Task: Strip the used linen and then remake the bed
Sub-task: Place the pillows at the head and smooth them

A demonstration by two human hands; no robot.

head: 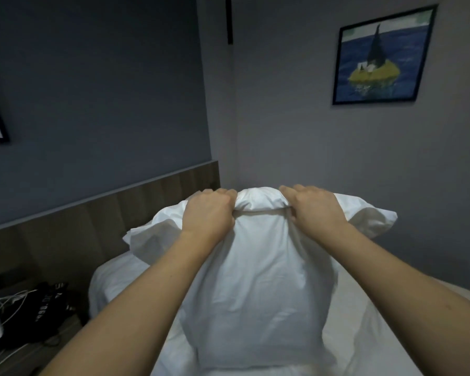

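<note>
Two bare forearms are extended forward and upward from the lower corners of the frame. A white pillow (pixel 258 280) is held upright on end, its lower end resting on the white bed sheet (pixel 364 335) that covers the mattress. The pillow's top edge is gripped from above by both hands: the left hand (pixel 208 213) is curled into a fist over bunched pillowcase fabric, and the right hand (pixel 315 207) is clamped on the fabric just beside it, thumb in front and fingers over the top. Loose flaps of the pillowcase are spread out to either side below the hands.

To the left of the bed, a wooden bedside table (pixel 25 354) carries a dark bag (pixel 49 310) and white cables (pixel 8 299). A wooden headboard (pixel 98 226) runs behind the bed along the dark wall. On the lighter wall further back, a framed painting (pixel 380 55) is hung well above the pillow.
</note>
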